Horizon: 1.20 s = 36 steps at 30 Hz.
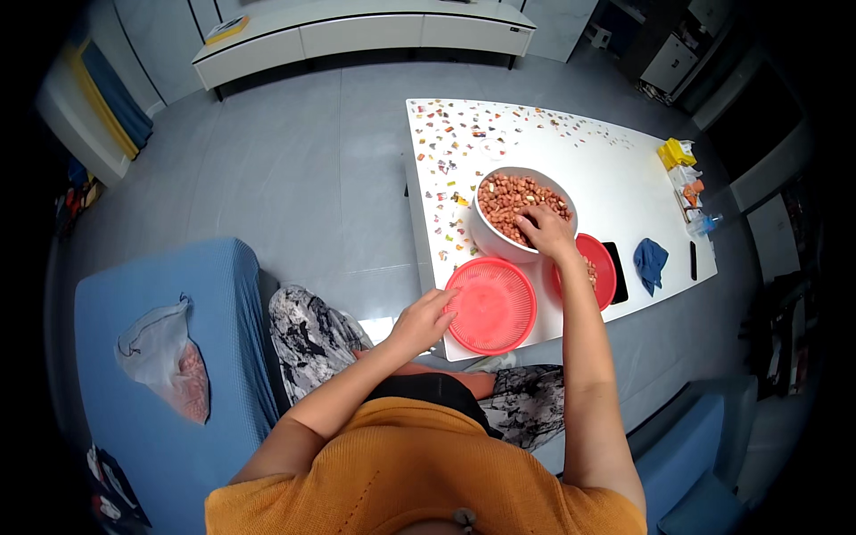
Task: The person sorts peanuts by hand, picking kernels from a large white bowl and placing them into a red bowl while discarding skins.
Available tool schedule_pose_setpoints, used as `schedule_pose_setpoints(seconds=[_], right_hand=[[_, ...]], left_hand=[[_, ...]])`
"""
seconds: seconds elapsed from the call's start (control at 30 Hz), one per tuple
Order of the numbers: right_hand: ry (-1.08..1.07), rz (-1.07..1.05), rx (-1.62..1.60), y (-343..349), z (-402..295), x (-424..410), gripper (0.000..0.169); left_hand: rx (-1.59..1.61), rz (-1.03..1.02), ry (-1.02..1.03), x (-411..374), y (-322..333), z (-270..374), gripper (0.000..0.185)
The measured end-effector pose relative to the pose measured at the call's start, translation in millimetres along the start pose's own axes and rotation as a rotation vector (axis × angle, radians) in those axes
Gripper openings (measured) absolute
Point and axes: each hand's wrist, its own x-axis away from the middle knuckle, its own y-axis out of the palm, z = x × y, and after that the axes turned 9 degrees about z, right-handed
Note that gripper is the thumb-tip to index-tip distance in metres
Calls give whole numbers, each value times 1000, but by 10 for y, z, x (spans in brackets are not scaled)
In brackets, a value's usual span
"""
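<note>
A large white bowl [491, 235] full of shelled red-skinned peanuts [507, 194] stands on the white table [602, 200]. My right hand [547, 231] reaches over its rim with the fingertips in the peanuts; whether any are gripped cannot be told. Nearer to me is a pink plastic basket [491, 307] with slotted sides, and no peanuts show in it. My left hand [424, 321] is at its left rim, thumb and fingers apart. Partly behind my right forearm, a red basin [604, 274] holds some paler peanuts [591, 273].
Small stickers dot the table's left and far parts. Right of the basin lie a black tablet or phone [616, 274], a blue cloth [650, 264] and a dark slim object [693, 261]. A mesh bag of peanuts [190, 384] rests on the blue sofa [231, 321] at left.
</note>
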Motion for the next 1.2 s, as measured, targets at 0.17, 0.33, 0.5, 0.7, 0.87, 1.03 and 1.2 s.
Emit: schedule_pose_setpoints(seconds=[0.17,0.33,0.5,0.7,0.87,1.03,1.2], right_hand=[[11,-65,-32,56,69,-35,39],[45,-94,-101,89,95,-74,39],[47,-42,-121,88,94,-74,35],[12,38,-108,10,-7,-22,32],[29,160,-158,6,-28,5,28],[-42,311,-181,41,-15,42,25],[-46,348,-205,46,-14,49,25]], left_hand=[[9,-21,31,32,10,-53,47],[-10,-30,41,61,-4,-46,49],[33,-13,40,84,-13,-89,44],[102,4,-5,24,-93,-43,37],[150,49,2,-44,-32,-111,36],[168,70,4,-119,-1,-174,32],[186,47,-60,-225,-42,-185,26]])
